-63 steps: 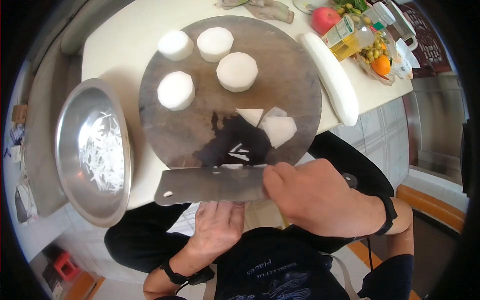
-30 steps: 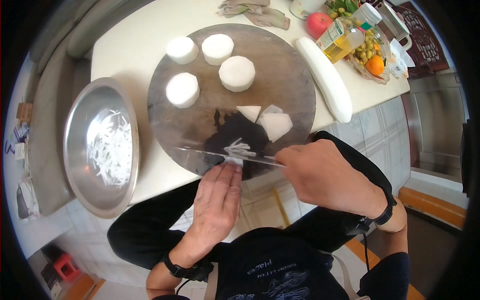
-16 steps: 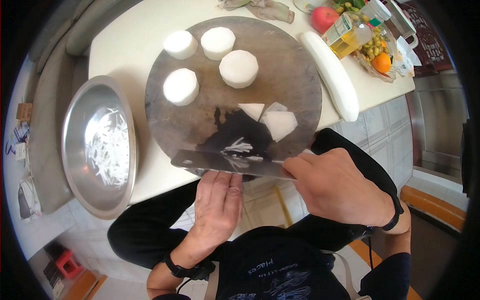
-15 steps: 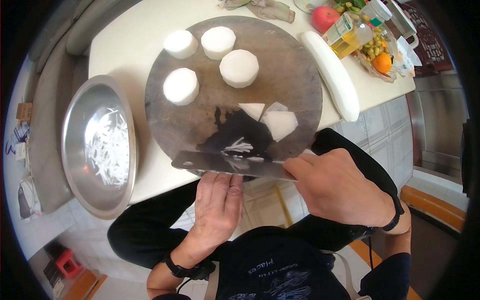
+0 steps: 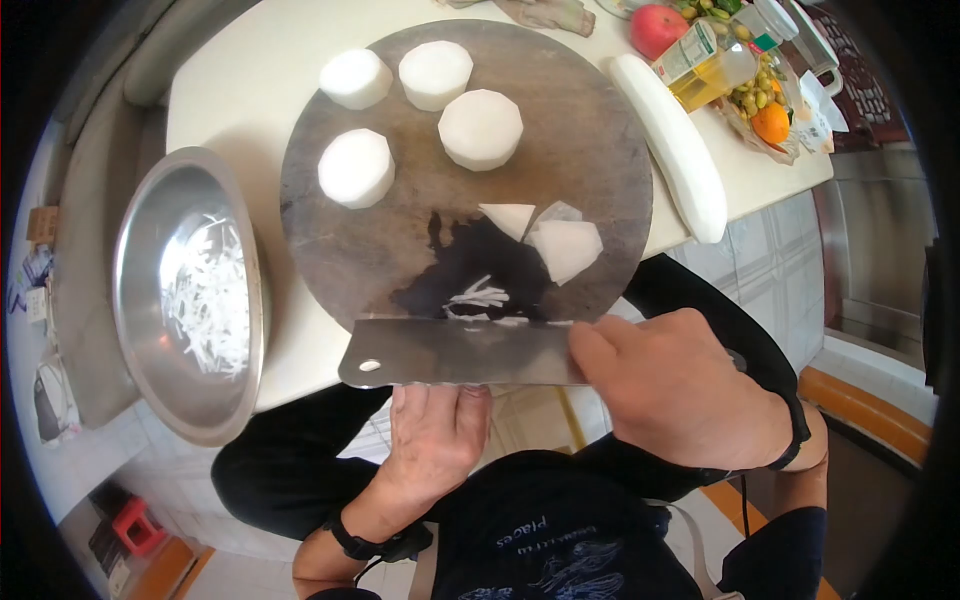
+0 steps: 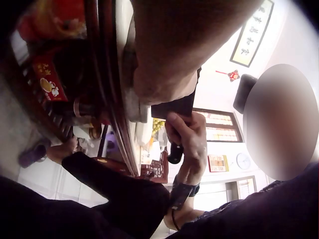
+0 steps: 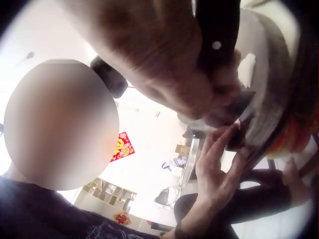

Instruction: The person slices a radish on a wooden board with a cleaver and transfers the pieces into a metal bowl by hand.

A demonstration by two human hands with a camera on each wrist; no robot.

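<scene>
My right hand (image 5: 685, 385) grips the handle of a cleaver (image 5: 460, 352), whose broad face is turned up in the head view, low across the near edge of the round cutting board (image 5: 560, 130). Its black handle (image 6: 175, 152) shows in the left wrist view. My left hand (image 5: 435, 435) reaches to the board's near edge with fingers extended, the fingertips hidden under the blade; in the right wrist view its fingers (image 7: 217, 142) lie close by the blade. Cut white radish strips (image 5: 480, 296) lie just beyond the cleaver. Thin radish slices (image 5: 565, 250) rest to their right.
Several thick radish rounds (image 5: 480, 130) stand on the board's far half. A steel bowl (image 5: 135, 240) with radish shreds is at left. A whole peeled radish (image 5: 680, 150) lies at right, near an oil bottle (image 5: 710, 70), an apple (image 5: 658, 30) and an orange (image 5: 770, 124).
The cleaver has gone from edge-on, cutting at the left fingertips, to tilted broad face up and nearer the body. More strips lie beside it than two seconds ago. The left hand stays in place.
</scene>
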